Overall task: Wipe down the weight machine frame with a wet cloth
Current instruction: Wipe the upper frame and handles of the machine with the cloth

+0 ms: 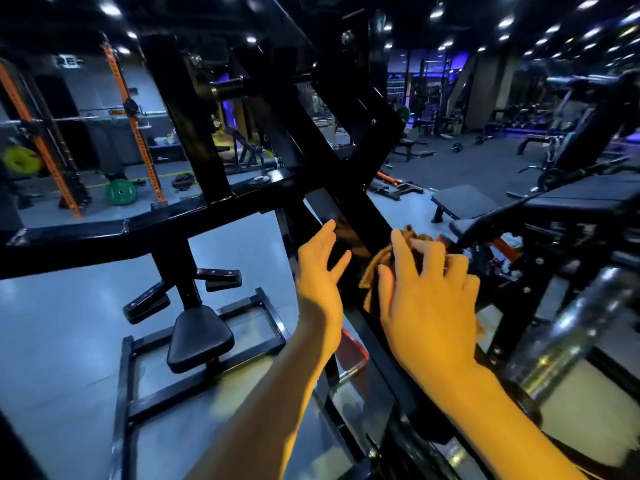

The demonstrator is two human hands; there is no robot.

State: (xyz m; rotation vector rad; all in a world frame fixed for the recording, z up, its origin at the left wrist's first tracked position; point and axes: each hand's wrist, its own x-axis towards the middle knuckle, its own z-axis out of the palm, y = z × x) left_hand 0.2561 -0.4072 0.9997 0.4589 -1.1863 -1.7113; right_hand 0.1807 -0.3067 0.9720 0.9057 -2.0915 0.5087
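The left hand [320,268] hovers with its fingers straight and loosely spread, holding nothing; its fingertips lie just short of the glossy black diagonal beam [349,202] of the weight machine frame, and whether they touch it cannot be told. Just to its right, the right hand [427,299] is the working grip: fingers spread and laid flat over the brown cloth [375,265], pressing it onto the same beam rather than pinching it. Bunched folds of the cloth poke out above the fingertips and to the left of the thumb.

The relation that matters is the beam's long axis. It runs from the upper left, well beyond the grip, down past the grip toward the lower right, so unwiped frame lies both ahead of the fingertips and back along the forearm. The right hand, already on the cloth, is the nearer one for any stroke, which would probably follow that slant. The horizontal bar [138,226] of the frame sits well to the left of both hands, across from the left hand's reach.

No brand or label on the frame can be read. Pale letters on the far wall at upper left are too blurred to make out.
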